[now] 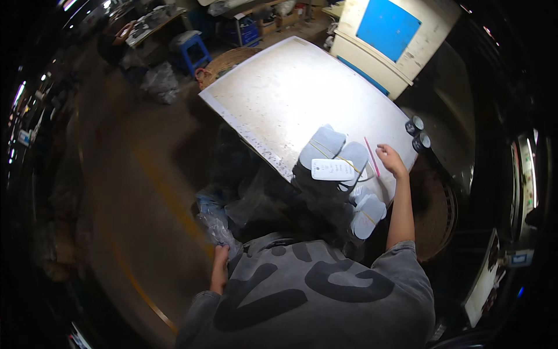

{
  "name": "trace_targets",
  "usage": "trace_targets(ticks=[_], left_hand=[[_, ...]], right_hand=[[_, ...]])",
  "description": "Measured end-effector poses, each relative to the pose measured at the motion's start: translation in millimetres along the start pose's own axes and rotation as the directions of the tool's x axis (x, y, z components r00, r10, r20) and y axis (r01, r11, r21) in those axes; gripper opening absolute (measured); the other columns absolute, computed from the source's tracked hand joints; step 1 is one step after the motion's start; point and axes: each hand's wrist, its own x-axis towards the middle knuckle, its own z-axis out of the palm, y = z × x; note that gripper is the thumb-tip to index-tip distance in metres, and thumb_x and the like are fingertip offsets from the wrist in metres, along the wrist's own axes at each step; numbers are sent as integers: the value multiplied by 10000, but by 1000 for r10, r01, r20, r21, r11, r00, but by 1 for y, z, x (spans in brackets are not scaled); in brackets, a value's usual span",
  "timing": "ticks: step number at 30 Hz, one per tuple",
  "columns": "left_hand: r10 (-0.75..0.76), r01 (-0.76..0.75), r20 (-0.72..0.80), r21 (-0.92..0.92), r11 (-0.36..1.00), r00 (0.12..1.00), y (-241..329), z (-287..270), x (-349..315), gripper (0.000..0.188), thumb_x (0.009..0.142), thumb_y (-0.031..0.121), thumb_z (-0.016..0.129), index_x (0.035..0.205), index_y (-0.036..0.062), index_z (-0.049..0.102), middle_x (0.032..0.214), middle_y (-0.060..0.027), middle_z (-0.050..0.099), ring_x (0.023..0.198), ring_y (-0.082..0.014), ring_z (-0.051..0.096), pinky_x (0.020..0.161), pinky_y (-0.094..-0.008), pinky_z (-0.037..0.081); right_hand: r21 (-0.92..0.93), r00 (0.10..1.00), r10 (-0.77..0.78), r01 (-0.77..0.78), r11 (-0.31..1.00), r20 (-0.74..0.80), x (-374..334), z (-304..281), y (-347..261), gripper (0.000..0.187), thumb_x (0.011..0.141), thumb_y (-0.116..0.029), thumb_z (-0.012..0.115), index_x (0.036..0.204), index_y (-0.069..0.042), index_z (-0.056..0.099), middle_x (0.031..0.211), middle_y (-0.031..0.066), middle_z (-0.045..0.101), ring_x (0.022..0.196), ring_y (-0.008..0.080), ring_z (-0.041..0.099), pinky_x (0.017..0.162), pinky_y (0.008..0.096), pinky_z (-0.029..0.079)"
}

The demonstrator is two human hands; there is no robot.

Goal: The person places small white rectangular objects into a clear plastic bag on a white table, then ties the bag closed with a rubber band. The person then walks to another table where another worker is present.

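Floor (110, 198) with yellow lines (152, 174) runs down the dim left side. A crumpled clear sack (161, 84) lies on it near the top, just left of a blue stool (193, 52). To the right of the stool, a wicker basket (232, 58) shows behind the far left edge of the counter.

Lower down, the person's left hand (220, 254) hangs beside the body, its fingers closed around one end of a crumpled clear plastic bag (216, 225). The bag is off the counter, to its left.

The pale counter (279, 81) fills the middle, brightly lit and speckled with dark marks. On its near part sit light grey rounded flat pieces in banded stacks: a left stack (321, 144) and a right stack (356, 155) side by side, with a white card (333, 169) bearing handwriting in front of them. Nearer the body is a lower bundle (367, 218), also banded; what supports it is unclear.

Just right of the stacks lies a thin pink strip (372, 157). The right hand (391, 160) is beside it, fingers curled narrowly inward; whether they grip anything cannot be told. Past the hand, two dark rolls (418, 134) sit at the counter's right edge, and a round woven basket (443, 218) stands below.
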Motion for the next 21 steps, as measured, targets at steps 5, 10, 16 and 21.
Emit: trace_targets(ticks=[5, 10, 16, 21], left_hand=[[131, -55, 81, -611, 790, 988, 51, 3, 5, 416, 929, 141, 619, 1302, -34, 676, 1195, -125, 728, 1064, -262, 708, 950, -400, 566], [501, -204, 219, -725, 658, 837, 115, -32, -3, 475, 976, 175, 597, 1404, -32, 611, 1349, -144, 681, 1201, -300, 674, 1036, -436, 558], [695, -627, 233, -305, 716, 680, 182, -67, -53, 497, 991, 187, 581, 1440, -27, 572, 1382, -151, 655, 1241, -303, 646, 1053, -442, 544], [681, -642, 224, -227, 732, 698, 190, -85, -93, 516, 1004, 197, 568, 1470, -23, 539, 1410, -157, 634, 1275, -305, 624, 1066, -447, 533]], right_hand=[[556, 980, -192, 190, 809, -57, -128, -79, -118, 326, 1147, -279, 531, 1278, -14, 668, 1055, 76, 723, 931, 124, 701, 866, 298, 548], [571, 886, -443, 436, 695, -137, -197, -84, -191, 306, 1147, -190, 480, 1263, 50, 632, 1028, 136, 711, 959, 196, 705, 891, 343, 555], [599, 754, -656, 545, 587, -43, -229, -14, -261, 565, 976, -177, 743, 1449, 57, 539, 1387, 230, 655, 1262, 308, 662, 1070, 455, 513], [329, 482, -874, 818, 471, 52, -227, 77, -317, 945, 914, -251, 857, 1676, -81, 325, 1670, 201, 415, 1514, 391, 441, 1233, 526, 398]])
